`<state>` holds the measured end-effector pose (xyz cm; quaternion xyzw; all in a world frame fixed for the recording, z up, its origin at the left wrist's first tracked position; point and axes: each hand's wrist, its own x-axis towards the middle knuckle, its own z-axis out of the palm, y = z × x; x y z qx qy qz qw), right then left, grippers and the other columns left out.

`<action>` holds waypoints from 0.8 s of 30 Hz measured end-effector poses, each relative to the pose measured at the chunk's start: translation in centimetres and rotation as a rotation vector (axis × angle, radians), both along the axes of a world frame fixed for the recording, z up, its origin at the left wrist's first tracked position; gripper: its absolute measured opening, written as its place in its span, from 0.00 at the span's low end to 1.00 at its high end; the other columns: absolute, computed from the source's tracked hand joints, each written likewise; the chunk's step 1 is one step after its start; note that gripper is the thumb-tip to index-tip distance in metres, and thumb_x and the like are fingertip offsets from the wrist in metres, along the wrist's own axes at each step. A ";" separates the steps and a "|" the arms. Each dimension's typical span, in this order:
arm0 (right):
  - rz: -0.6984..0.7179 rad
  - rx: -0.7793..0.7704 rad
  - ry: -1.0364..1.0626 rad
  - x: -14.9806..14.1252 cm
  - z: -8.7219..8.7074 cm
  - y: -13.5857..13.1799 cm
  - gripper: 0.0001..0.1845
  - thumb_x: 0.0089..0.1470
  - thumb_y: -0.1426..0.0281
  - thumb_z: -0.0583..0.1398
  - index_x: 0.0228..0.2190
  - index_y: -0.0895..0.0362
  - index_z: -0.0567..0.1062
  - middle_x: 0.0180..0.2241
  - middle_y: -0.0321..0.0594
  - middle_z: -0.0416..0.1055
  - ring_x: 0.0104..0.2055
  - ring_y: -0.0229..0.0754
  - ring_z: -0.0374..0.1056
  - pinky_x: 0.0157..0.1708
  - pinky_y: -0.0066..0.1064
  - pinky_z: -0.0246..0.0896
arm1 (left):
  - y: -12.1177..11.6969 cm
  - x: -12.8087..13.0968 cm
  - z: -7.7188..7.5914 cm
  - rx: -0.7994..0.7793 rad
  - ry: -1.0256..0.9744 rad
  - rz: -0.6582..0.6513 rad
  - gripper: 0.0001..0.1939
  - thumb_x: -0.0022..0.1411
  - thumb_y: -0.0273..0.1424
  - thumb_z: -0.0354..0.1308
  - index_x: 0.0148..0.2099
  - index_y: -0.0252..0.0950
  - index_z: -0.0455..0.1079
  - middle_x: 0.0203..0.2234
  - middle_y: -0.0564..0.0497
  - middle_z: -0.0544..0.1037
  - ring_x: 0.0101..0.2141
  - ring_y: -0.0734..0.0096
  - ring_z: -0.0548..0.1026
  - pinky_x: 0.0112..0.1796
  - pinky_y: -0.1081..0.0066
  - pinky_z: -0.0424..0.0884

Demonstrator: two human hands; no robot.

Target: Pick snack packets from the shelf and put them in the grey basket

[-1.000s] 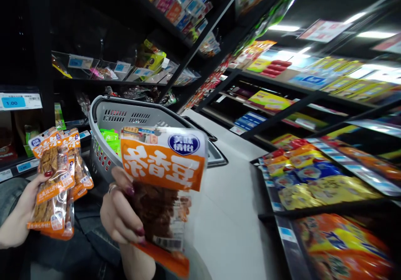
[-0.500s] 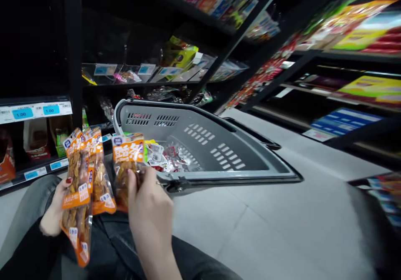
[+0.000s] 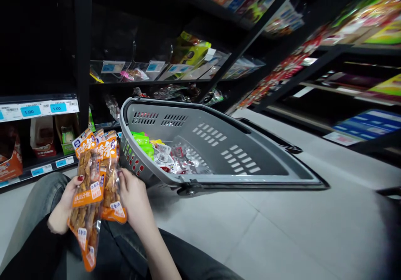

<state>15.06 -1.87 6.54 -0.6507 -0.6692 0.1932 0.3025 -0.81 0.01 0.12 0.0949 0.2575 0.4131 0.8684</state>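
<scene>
My left hand (image 3: pixel 64 207) grips a bunch of orange snack packets (image 3: pixel 90 184) with brown dried strips inside, held upright at the lower left. My right hand (image 3: pixel 133 196) closes on the right side of the same bunch, pressing another orange packet against it. Just to the right stands a grey plastic shopping basket (image 3: pixel 219 146) on the floor, with small green and clear-wrapped snacks (image 3: pixel 163 155) lying in it. My knees in dark trousers show below the hands.
Black store shelves (image 3: pixel 81 63) with blue price tags (image 3: pixel 31 110) rise at the left and back. More shelves of coloured packets line the right side (image 3: pixel 360 88). A pale tiled aisle floor (image 3: pixel 266 230) runs between them.
The view swung down and left. My right hand lowered its orange packet from in front of the camera and brought it against the bunch in my left hand.
</scene>
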 end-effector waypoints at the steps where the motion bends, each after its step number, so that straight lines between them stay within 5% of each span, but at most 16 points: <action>1: 0.017 -0.022 -0.002 0.1 -0.3 0.3 0.18 0.59 0.75 0.45 0.31 0.59 0.73 0.31 0.44 0.75 0.33 0.42 0.71 0.29 0.26 0.57 | 0.0 0.1 0.2 -0.014 0.005 -0.010 0.23 0.45 0.29 0.53 0.46 0.29 0.69 0.27 0.46 0.81 0.34 0.54 0.78 0.39 0.58 0.72; 6: 0.006 -0.007 -0.061 1.2 0.5 -0.5 0.17 0.60 0.74 0.45 0.31 0.60 0.73 0.30 0.46 0.73 0.32 0.43 0.70 0.29 0.28 0.57 | 0.3 0.4 1.8 -0.114 0.059 0.013 0.24 0.46 0.28 0.51 0.48 0.27 0.67 0.30 0.44 0.81 0.34 0.53 0.78 0.38 0.57 0.72; 12: -0.057 0.477 -0.306 -1.6 3.1 -3.3 0.14 0.59 0.68 0.50 0.25 0.57 0.68 0.23 0.43 0.67 0.28 0.43 0.64 0.31 0.32 0.57 | 0.0 1.2 1.7 -0.133 0.136 0.071 0.18 0.48 0.27 0.52 0.43 0.27 0.69 0.26 0.44 0.80 0.31 0.56 0.78 0.35 0.61 0.73; 14: -0.062 0.399 -0.351 -3.1 3.2 -2.3 0.11 0.56 0.64 0.55 0.31 0.60 0.70 0.29 0.48 0.69 0.33 0.48 0.64 0.36 0.37 0.59 | -0.2 1.8 1.2 -0.094 0.187 0.122 0.16 0.49 0.25 0.55 0.42 0.30 0.69 0.26 0.47 0.80 0.30 0.58 0.78 0.33 0.64 0.73; 18: -0.139 0.117 -0.339 -4.3 2.5 1.1 0.23 0.48 0.61 0.60 0.40 0.66 0.69 0.38 0.57 0.69 0.40 0.56 0.65 0.39 0.41 0.59 | -0.3 2.9 0.7 0.025 0.301 0.271 0.12 0.46 0.23 0.61 0.37 0.34 0.70 0.22 0.53 0.79 0.26 0.64 0.77 0.28 0.71 0.72; 24: -0.102 -0.059 -0.219 -3.6 1.3 3.6 0.13 0.50 0.61 0.59 0.36 0.55 0.72 0.28 0.44 0.74 0.30 0.49 0.70 0.27 0.32 0.55 | 0.2 2.9 0.3 0.067 0.351 0.313 0.11 0.44 0.21 0.63 0.32 0.34 0.69 0.19 0.55 0.77 0.22 0.68 0.76 0.27 0.72 0.71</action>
